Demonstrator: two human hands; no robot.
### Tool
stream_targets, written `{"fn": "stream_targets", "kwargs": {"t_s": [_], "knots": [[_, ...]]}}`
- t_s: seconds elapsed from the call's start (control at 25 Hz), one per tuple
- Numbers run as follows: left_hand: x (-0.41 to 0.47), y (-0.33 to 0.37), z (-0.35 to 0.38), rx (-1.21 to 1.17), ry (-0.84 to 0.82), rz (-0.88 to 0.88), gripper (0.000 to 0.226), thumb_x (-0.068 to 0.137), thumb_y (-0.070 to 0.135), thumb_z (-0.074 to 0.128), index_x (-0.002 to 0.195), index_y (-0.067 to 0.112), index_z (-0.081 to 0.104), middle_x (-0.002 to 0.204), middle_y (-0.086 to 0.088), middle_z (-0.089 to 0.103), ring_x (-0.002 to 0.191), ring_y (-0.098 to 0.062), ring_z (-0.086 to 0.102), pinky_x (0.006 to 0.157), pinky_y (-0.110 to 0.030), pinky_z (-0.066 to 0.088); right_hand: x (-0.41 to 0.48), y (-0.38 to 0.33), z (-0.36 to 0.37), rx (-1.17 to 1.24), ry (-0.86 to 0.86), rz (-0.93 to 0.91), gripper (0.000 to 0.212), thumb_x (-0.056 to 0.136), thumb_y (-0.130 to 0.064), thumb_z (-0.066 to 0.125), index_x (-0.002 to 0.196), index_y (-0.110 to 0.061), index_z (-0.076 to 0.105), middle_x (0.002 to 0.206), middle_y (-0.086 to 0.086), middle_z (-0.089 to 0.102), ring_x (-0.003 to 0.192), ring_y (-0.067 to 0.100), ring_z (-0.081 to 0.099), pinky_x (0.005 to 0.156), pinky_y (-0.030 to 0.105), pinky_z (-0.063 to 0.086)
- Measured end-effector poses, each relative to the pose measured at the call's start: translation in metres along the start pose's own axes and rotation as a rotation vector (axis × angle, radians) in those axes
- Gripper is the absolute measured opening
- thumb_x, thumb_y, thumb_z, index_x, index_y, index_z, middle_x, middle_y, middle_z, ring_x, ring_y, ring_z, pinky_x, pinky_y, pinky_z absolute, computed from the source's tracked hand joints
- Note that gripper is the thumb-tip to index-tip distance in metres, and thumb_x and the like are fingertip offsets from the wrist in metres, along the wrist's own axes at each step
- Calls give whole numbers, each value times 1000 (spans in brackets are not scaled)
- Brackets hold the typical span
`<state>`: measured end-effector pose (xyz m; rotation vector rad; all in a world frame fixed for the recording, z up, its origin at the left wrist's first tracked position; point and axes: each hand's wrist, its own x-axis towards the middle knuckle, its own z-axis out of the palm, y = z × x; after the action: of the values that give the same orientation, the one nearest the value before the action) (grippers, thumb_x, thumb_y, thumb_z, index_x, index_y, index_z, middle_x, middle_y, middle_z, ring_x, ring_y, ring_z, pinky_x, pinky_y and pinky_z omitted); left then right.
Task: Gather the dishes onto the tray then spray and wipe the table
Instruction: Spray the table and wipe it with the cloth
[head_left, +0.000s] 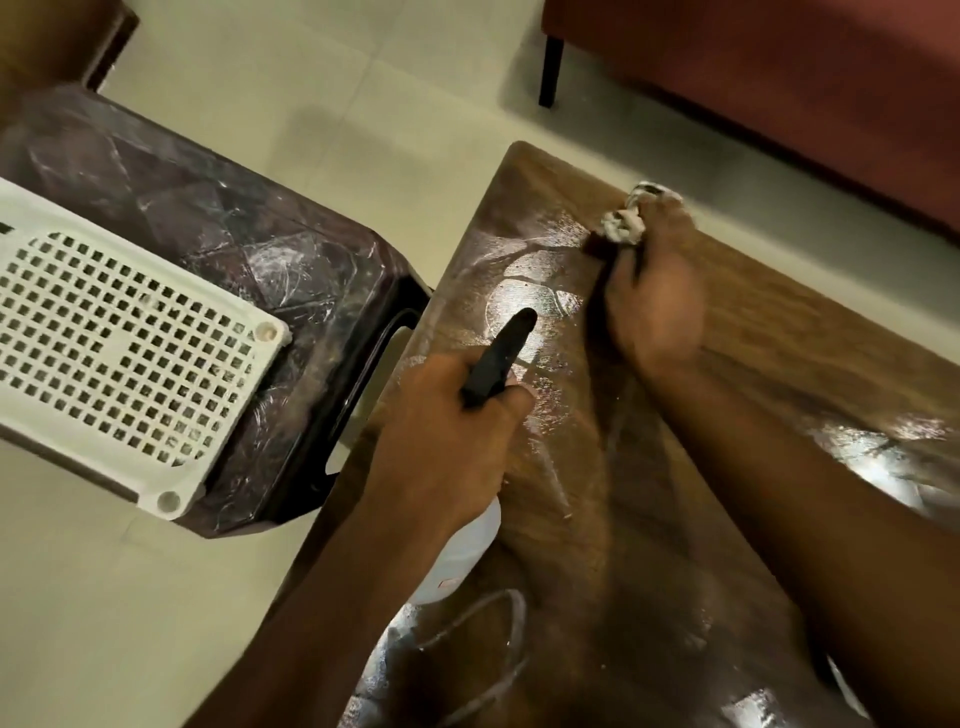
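Meanwhile, a person's left hand (441, 426) grips a spray bottle (467, 551), nozzle aimed ahead over the wet wooden table (753, 364), while the right hand (654, 301), closed around a crumpled cloth (623, 223), wipes beyond it; overlapping strokes toward the far edge should clear streaks best.

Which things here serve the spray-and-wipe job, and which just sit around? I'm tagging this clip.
In use:
spray bottle in left hand
cloth in right hand
table
white tray

Just around:
dark stool under the tray
red sofa
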<state>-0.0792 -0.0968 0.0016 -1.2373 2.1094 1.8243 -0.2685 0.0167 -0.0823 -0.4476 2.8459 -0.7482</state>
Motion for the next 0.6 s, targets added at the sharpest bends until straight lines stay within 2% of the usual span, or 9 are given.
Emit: {"fn": "stream_targets", "kwargs": {"t_s": [0.04,0.16,0.2,0.24,0.28,0.36,0.44,0.48,0.6], "knots": [[-1,0,-2,0,2,9,24,85,31,69,84,7,70,78,-28,68,66,-51,62,55,-67,55,-6,-16,9,-5,-79,-115,53,107,-21,46,160,-16,46,171,13,40,155,32,42,127,42,36],[1,-4,-11,3,26,46,20,82,33,69,78,13,70,73,-23,68,58,-49,58,51,-64,53,-36,-27,14,-160,-590,-946,50,106,-32,43,148,-12,60,160,18,53,148,38,49,123,47,41],[2,-6,-14,-2,43,48,22,82,33,69,76,12,69,70,-23,66,55,-49,57,50,-63,52,-27,-22,9,-228,-654,-1127,50,107,-36,41,147,-13,61,158,17,55,146,38,51,119,49,46],[3,-8,-16,-5,58,48,25,82,33,69,73,10,68,66,-23,64,53,-49,56,50,-63,53,-10,-20,8,-272,-600,-1151,51,108,-38,39,151,-17,57,162,15,52,149,37,50,118,50,47],[3,-10,-18,-6,67,45,28,82,33,69,71,7,66,63,-23,62,52,-49,56,52,-64,54,8,-23,8,-263,-492,-994,50,110,-36,39,157,-22,50,168,12,45,154,36,45,122,50,43],[-1,-13,-20,-15,87,40,28,82,33,69,72,7,66,63,-23,63,51,-50,55,53,-65,55,48,-33,15,-110,-244,-500,51,106,-22,46,157,-22,49,168,13,44,155,33,41,130,46,32],[-8,-16,-22,-7,100,52,24,84,36,69,78,13,69,68,-24,65,52,-50,57,55,-65,56,64,-53,27,-18,-115,-278,52,100,-14,48,151,-17,56,159,12,53,149,31,47,127,44,35],[-13,-18,-23,13,104,69,23,88,38,69,81,16,68,68,-23,64,54,-49,58,57,-64,56,60,-63,32,-32,-156,-324,52,100,-15,48,151,-16,56,160,11,52,149,31,47,127,45,36],[-22,-25,-30,24,118,98,21,94,39,68,86,21,65,67,-20,62,55,-43,59,62,-62,57,19,-60,30,-220,-536,-916,56,107,-29,41,163,-24,41,174,6,36,161,29,32,131,50,28]]}}
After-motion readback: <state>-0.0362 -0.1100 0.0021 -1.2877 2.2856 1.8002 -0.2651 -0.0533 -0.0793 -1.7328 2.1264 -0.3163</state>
